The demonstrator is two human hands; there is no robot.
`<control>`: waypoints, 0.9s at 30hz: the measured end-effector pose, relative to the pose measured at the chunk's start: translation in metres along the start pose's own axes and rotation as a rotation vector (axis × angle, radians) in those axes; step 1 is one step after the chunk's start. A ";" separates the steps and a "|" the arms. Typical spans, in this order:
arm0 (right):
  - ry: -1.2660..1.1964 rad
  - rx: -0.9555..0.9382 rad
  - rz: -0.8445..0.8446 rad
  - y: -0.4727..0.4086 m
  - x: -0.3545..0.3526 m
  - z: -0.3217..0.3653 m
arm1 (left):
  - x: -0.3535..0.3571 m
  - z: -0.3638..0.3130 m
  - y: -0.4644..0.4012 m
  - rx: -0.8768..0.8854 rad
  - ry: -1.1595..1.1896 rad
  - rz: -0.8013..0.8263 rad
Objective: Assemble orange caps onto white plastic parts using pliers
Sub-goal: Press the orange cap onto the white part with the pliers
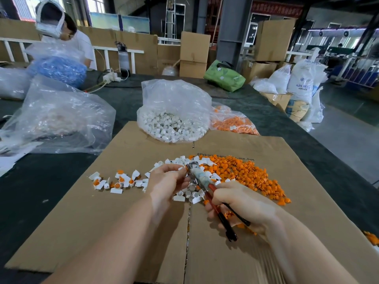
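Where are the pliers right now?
In the head view the pliers sit just right of centre over the cardboard sheet, handles gripped by the right hand, head meeting the left hand above the loose white parts.

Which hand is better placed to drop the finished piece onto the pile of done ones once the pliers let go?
Left. The left hand already pinches the part at the pliers head, and the finished pieces lie on its side of the cardboard. The right hand grips the pliers handles.

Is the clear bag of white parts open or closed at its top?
Open. The clear bag gapes at its top, with the white parts showing directly inside.
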State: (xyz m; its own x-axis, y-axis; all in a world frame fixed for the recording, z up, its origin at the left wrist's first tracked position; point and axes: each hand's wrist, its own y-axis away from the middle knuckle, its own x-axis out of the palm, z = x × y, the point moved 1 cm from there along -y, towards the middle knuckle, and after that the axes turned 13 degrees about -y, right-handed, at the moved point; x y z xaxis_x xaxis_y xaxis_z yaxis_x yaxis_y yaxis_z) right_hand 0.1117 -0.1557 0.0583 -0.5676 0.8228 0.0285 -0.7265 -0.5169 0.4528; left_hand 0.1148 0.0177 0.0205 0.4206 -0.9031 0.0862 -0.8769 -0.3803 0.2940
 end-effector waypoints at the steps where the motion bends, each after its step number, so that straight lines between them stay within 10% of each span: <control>1: 0.033 -0.011 -0.015 0.001 0.000 0.000 | 0.000 0.000 0.001 0.000 -0.005 0.002; 27: 0.277 -0.046 -0.156 0.003 0.003 -0.002 | 0.005 0.007 0.008 0.002 0.006 -0.055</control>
State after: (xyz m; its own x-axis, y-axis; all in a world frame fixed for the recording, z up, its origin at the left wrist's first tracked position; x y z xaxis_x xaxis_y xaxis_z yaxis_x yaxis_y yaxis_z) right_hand 0.1071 -0.1548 0.0582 -0.5275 0.8004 -0.2849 -0.8262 -0.4053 0.3913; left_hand 0.1084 0.0086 0.0163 0.4699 -0.8794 0.0759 -0.8527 -0.4300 0.2967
